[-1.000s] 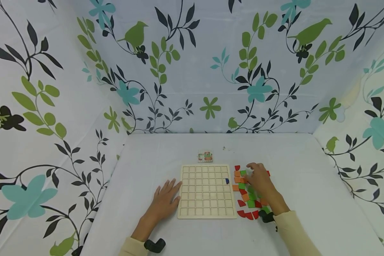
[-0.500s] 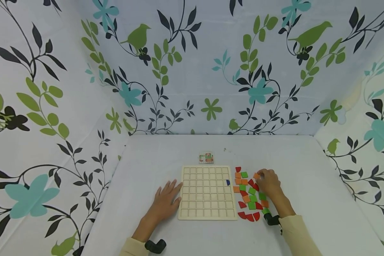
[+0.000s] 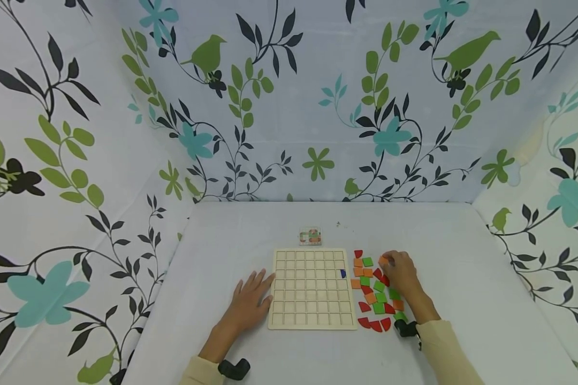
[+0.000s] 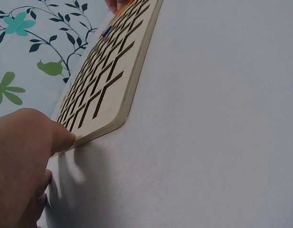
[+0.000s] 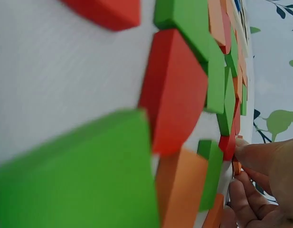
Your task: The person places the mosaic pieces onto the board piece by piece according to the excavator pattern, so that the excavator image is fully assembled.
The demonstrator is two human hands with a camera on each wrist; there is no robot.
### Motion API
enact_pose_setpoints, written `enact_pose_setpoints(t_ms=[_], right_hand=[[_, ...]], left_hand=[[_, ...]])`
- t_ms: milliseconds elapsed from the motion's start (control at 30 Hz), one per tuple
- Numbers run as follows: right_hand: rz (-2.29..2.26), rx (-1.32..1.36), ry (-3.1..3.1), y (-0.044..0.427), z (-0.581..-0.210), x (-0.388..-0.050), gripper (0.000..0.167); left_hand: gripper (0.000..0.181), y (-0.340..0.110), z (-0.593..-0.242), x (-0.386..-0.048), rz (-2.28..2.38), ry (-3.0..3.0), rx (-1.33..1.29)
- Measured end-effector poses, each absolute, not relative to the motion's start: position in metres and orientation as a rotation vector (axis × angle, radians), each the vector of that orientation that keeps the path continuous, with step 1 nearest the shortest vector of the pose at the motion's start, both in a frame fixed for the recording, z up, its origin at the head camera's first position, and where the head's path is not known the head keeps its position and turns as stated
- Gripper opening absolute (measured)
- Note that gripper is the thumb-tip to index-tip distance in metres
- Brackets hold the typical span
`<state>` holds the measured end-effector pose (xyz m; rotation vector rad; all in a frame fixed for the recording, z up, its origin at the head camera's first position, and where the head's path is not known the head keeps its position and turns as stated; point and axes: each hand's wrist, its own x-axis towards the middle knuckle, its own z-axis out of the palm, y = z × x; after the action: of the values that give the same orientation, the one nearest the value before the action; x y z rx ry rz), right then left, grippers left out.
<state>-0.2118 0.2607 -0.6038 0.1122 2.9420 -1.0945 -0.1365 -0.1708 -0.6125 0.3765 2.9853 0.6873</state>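
Observation:
A pale wooden grid board [image 3: 313,289] lies flat on the white table, with one small dark blue piece [image 3: 343,274] in a cell near its right edge. My left hand [image 3: 245,302] rests beside the board's left side, fingers spread. In the left wrist view its thumb [image 4: 63,137] touches the board's edge. To the right of the board, my right hand [image 3: 401,270] pinches an orange square tile [image 3: 383,260] between thumb and fingers, at the far right of the loose pieces. That tile [image 5: 237,166] is mostly hidden by the fingers in the right wrist view.
Several loose pieces lie right of the board: green squares [image 3: 378,308], orange squares [image 3: 356,284] and red quarter-rounds [image 3: 376,326]. A small printed card [image 3: 310,236] lies behind the board. Patterned cloth [image 3: 313,107] hangs behind and at both sides of the table.
My right hand has moved a little to the right from over the pieces, and an orange tile now shows in its fingers. My left hand has stayed at the board's edge.

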Motion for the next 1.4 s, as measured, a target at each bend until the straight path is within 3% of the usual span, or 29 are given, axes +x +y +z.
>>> enact_pose_setpoints(t_ms=[333, 533, 867, 1400], right_hand=[[-1.186, 0.117, 2.868, 0.240, -0.600, -0.215, 0.038], [-1.078, -0.201, 2.951, 0.214, -0.593, -0.195, 0.034], [-1.004, -0.376, 2.899, 0.185, -0.599, -0.170, 0.012], [-0.916, -0.502, 2.980, 0.178, -0.600, -0.165, 0.014]], left_hand=[[0.056, -0.171, -0.612, -0.137, 0.696, 2.985, 0.373], [0.057, -0.171, -0.611, -0.138, 0.691, 2.972, 0.370], [0.057, -0.171, -0.611, -0.136, 0.699, 2.972, 0.376], [0.057, -0.172, -0.612, -0.135, 0.692, 2.973, 0.367]])
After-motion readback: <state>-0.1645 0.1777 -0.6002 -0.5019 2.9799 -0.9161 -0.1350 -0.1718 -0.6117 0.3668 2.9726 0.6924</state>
